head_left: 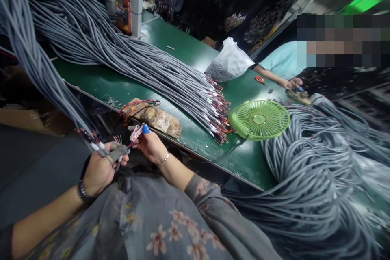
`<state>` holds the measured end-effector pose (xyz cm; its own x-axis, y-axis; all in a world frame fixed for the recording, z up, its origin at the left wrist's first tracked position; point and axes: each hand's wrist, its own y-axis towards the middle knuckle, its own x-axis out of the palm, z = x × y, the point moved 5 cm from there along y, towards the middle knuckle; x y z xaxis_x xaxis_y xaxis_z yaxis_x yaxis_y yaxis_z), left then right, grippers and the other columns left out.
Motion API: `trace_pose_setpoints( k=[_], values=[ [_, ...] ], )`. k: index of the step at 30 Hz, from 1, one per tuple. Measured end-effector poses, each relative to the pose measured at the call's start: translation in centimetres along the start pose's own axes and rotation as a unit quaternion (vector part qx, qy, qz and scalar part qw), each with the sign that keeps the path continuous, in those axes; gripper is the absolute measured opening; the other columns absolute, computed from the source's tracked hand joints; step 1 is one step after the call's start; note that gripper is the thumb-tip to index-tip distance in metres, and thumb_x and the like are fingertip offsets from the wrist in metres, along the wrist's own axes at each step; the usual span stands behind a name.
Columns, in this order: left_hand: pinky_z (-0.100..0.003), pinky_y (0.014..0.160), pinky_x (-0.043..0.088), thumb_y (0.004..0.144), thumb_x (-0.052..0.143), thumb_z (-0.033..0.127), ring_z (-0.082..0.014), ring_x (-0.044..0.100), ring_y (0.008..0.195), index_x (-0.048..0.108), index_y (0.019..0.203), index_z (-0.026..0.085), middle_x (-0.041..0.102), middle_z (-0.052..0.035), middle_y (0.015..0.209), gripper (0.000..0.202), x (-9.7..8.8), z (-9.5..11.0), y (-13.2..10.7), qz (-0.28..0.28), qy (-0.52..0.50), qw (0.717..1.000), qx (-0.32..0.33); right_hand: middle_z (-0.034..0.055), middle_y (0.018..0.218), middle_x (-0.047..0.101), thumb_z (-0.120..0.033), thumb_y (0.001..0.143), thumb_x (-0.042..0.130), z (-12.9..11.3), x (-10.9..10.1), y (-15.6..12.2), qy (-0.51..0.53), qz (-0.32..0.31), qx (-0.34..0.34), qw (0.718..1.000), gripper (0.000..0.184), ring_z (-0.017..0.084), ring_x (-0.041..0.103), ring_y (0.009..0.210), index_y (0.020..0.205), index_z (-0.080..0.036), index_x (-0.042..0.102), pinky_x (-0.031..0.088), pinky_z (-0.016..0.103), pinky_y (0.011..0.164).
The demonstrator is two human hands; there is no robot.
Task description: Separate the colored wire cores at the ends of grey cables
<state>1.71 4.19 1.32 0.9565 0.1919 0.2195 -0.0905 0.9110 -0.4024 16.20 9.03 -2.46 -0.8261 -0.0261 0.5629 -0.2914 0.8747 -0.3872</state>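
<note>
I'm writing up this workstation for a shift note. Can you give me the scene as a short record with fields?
left hand: closed on gray cable ends, with coloured wires sticking out
right hand: pinching a small pale piece beside those wires; blue fingertip cover
table: green, bearing a cable bundle, wooden block, green fan, plastic bag
hanging at left: gray cables
nearby: co-worker's hand across the table

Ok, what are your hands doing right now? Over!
Left hand shut on grey cable. Right hand pinching its coloured wires. Cable bundle and green fan on table, apart from both hands.
</note>
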Motion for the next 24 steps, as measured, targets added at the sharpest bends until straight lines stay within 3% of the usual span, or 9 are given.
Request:
trace_pose_setpoints(
  k=[5, 10, 16, 19, 22, 24],
  values=[
    [-0.023, 0.046, 0.045, 0.044, 0.098, 0.044, -0.0133, 0.059, 0.044, 0.070, 0.058, 0.020, 0.070, -0.0006, 0.048, 0.040, 0.4, -0.2, 0.0, -0.008, 0.015, 1.000, -0.009, -0.0006, 0.067, 0.064, -0.075, 0.087, 0.081, 0.3, 0.2, 0.4, 0.012, 0.016, -0.038, 0.999, 0.056, 0.013, 0.057, 0.066, 0.081, -0.019, 0.074, 0.053, 0.026, 0.066],
    [-0.023, 0.047, 0.047, 0.045, 0.095, 0.041, -0.0132, 0.059, 0.044, 0.071, 0.055, 0.020, 0.069, -0.0009, 0.048, 0.033, 0.7, -0.1, -0.1, -0.025, 0.041, 0.999, -0.010, 0.0014, 0.072, 0.067, -0.074, 0.087, 0.082, 0.6, 0.2, 0.5, 0.027, 0.040, -0.026, 0.998, 0.055, 0.014, 0.059, 0.068, 0.080, -0.020, 0.072, 0.052, 0.025, 0.064],
    [-0.024, 0.047, 0.048, 0.046, 0.096, 0.043, -0.0140, 0.060, 0.044, 0.070, 0.054, 0.021, 0.070, -0.0018, 0.048, 0.035, 0.2, -0.3, -0.3, -0.029, 0.043, 0.999, 0.005, 0.0009, 0.072, 0.066, -0.084, 0.091, 0.067, 0.6, 0.0, -0.5, -0.012, -0.034, 0.054, 0.998, 0.066, 0.012, 0.058, 0.062, 0.082, -0.019, 0.066, 0.054, 0.023, 0.058],
    [-0.025, 0.047, 0.051, 0.045, 0.098, 0.048, -0.0155, 0.062, 0.046, 0.072, 0.056, 0.021, 0.071, -0.0027, 0.050, 0.039, -0.3, -0.8, -0.4, -0.032, 0.069, 0.997, 0.012, -0.0009, 0.071, 0.066, -0.082, 0.082, 0.079, 1.1, -0.1, -1.5, -0.056, -0.084, 0.081, 0.992, 0.064, 0.011, 0.057, 0.059, 0.079, -0.020, 0.064, 0.055, 0.024, 0.057],
    [-0.026, 0.048, 0.054, 0.045, 0.099, 0.054, -0.0178, 0.065, 0.047, 0.072, 0.055, 0.022, 0.073, -0.0040, 0.052, 0.043, -0.7, -0.9, -0.4, -0.042, 0.104, 0.993, 0.024, -0.0058, 0.067, 0.064, -0.067, 0.062, 0.100, 1.4, -0.1, -2.3, -0.099, -0.090, 0.046, 0.990, 0.061, 0.009, 0.053, 0.056, 0.080, -0.020, 0.065, 0.052, 0.024, 0.057],
    [-0.029, 0.050, 0.056, 0.048, 0.098, 0.056, -0.0201, 0.067, 0.049, 0.073, 0.056, 0.023, 0.074, -0.0051, 0.054, 0.042, -0.7, -0.7, -0.3, -0.063, 0.133, 0.988, 0.034, -0.0069, 0.067, 0.064, -0.058, 0.053, 0.106, 1.4, 0.1, -2.5, -0.118, -0.078, 0.016, 0.990, 0.061, 0.008, 0.052, 0.057, 0.079, -0.019, 0.066, 0.049, 0.023, 0.059]
  ],
)
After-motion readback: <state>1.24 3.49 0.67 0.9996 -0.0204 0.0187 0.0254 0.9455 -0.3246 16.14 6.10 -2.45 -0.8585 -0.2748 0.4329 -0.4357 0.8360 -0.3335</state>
